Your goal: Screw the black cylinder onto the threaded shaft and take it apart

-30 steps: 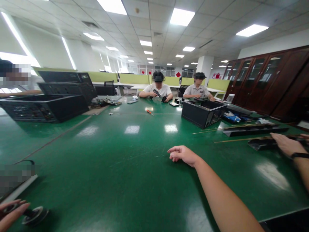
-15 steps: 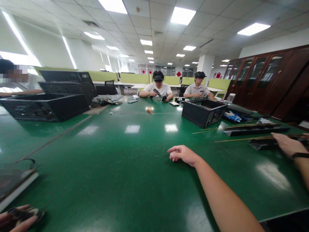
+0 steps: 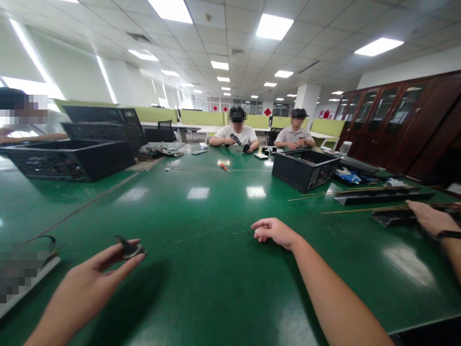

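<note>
Left-edge device (image 3: 21,276): lying on the glossy green surface (image 3: 201,274), mostly blurred out, pale along the near edge.
Left case (image 3: 108,163): dark, open-topped, in front of more stacked dark panels.
Left hand (image 3: 91,276): raised over the surface, grip narrowed to the width of a small dark part (image 3: 132,251), thumb nearer, fingers farther.
Dark part: clear of the surface, flat and round below, short stem tilted up and left; finer detail too small to tell.
Orange screwdriver (image 3: 225,167): lying well apart from both hands.
Right hand (image 3: 275,233): low over the middle of the surface, grip loosely half open, fingers bent, holding nothing.
Right case (image 3: 298,173): black, open-topped, beyond the right hand.
Black channels (image 3: 385,195): lying side by side with thin rods.
Co-worker's hand (image 3: 430,216): at the nearer channel, above a dark wristband (image 3: 450,234).
</note>
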Demonstrator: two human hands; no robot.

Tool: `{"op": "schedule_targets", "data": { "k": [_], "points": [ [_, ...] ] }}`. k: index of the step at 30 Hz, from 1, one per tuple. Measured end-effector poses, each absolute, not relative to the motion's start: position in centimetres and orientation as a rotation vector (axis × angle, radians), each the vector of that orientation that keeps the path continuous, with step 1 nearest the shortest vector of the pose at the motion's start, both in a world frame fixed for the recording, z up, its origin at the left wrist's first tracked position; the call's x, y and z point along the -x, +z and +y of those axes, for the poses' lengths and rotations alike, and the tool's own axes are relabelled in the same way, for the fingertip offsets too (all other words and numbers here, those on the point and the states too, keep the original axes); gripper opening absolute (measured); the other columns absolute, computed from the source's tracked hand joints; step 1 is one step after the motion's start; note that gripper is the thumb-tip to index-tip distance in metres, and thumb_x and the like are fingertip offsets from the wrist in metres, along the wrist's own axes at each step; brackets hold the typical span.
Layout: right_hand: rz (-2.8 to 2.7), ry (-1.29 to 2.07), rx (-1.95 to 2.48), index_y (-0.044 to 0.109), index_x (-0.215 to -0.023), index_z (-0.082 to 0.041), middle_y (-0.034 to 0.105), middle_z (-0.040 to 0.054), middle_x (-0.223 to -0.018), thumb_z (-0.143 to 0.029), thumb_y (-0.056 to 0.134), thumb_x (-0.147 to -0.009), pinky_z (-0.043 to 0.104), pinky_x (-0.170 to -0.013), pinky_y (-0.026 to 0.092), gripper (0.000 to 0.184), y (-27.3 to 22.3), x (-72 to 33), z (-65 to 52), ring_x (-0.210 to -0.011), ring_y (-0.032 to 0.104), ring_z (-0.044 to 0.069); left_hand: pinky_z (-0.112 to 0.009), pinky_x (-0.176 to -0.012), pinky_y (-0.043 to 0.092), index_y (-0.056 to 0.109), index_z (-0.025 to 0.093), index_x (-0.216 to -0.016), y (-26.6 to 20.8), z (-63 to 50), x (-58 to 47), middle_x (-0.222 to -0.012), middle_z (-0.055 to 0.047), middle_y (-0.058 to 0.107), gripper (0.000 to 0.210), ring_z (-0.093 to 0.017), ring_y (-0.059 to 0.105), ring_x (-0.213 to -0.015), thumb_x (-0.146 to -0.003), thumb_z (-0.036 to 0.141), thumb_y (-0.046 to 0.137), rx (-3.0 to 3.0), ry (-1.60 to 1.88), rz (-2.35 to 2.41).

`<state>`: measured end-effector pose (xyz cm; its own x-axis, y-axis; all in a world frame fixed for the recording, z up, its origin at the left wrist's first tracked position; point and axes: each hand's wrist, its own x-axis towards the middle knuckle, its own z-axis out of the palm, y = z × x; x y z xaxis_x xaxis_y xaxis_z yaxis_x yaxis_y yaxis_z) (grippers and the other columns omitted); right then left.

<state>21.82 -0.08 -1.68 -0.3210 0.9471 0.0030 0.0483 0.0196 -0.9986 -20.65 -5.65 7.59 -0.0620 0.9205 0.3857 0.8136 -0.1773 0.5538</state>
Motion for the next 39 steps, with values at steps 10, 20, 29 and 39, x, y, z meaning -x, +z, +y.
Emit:
{"op": "schedule_targets", "data": {
  "k": [10,20,29,39],
  "points": [
    [-1.549,1.372,1.09,0.063,-0.117,-0.012,0.069,0.003,-0.077,-0.04,0.079,-0.072,0.027,-0.063,0.048,0.055,-1.1,-21.6,-0.2,-0.064,0.062,0.013,-0.036,-0.08,0.054,0.065,0.023,-0.123,4.9,-2.0,6.9,-0.105,-0.009,0.072,0.042,-0.024,0.068,-0.084,-0.086,0.041,0.058,-2.332,0.688,1.242],
    [-2.004,0.711,1.197,0.056,-0.124,-0.027,0.065,0.003,-0.11,-0.028,0.086,-0.061,0.03,-0.072,0.047,0.069,0.8,-17.2,-2.7,-0.08,0.062,0.016,-0.036,-0.087,0.052,0.067,0.023,-0.107,2.4,-1.1,6.8,-0.099,-0.006,0.065,0.026,-0.021,0.064,-0.093,-0.081,0.024,0.064,-2.397,0.712,1.065],
    [-2.151,0.495,1.194,0.067,-0.106,-0.025,0.07,0.0032,-0.097,-0.032,0.08,-0.071,0.031,-0.078,0.046,0.038,1.4,-15.9,-3.8,-0.085,0.064,0.021,-0.036,-0.089,0.05,0.067,0.023,-0.11,1.8,-1.0,6.9,-0.104,-0.005,0.071,0.03,-0.023,0.065,-0.096,-0.081,0.028,0.067,-2.263,0.729,1.074],
    [-2.201,0.346,1.153,0.068,-0.103,-0.025,0.074,0.0002,-0.1,-0.022,0.065,-0.086,0.03,-0.085,0.046,0.018,0.9,-15.4,-3.9,-0.092,0.067,0.019,-0.035,-0.094,0.048,0.057,0.026,-0.124,1.1,-1.0,6.6,-0.105,0.0,0.073,0.051,-0.02,0.066,-0.099,-0.075,0.023,0.071,-2.093,0.748,1.03]
  ]
}}
